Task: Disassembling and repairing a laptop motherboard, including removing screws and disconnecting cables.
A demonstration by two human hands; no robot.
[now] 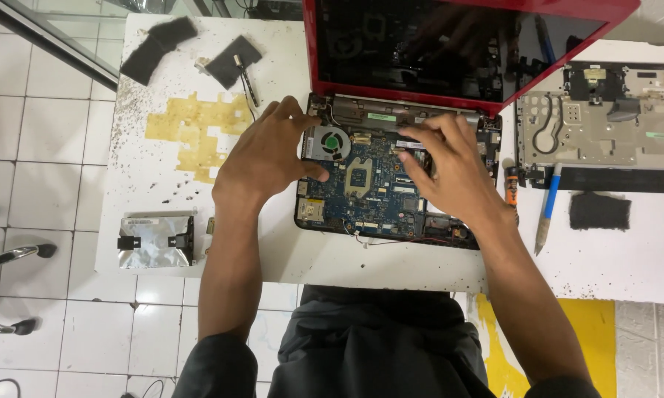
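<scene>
A red laptop [313, 51] lies open on the white table [155, 184], its keyboard cover off. The blue motherboard [369, 184] and a round cooling fan [332, 141] are exposed. My left hand [265, 158] rests on the laptop's left edge, fingers spread, thumb on the board below the fan. My right hand [453, 166] sits over the right half of the board, its fingertips pinched at a small part near the hinge; what they grip is too small to tell.
A silver hard drive [157, 241] lies at the table's front left. Black foam pads [158, 44] sit at the back left. To the right are a removed grey laptop cover [605, 118], a blue-handled tool [547, 214], an orange screwdriver [512, 188] and a black pad [599, 211].
</scene>
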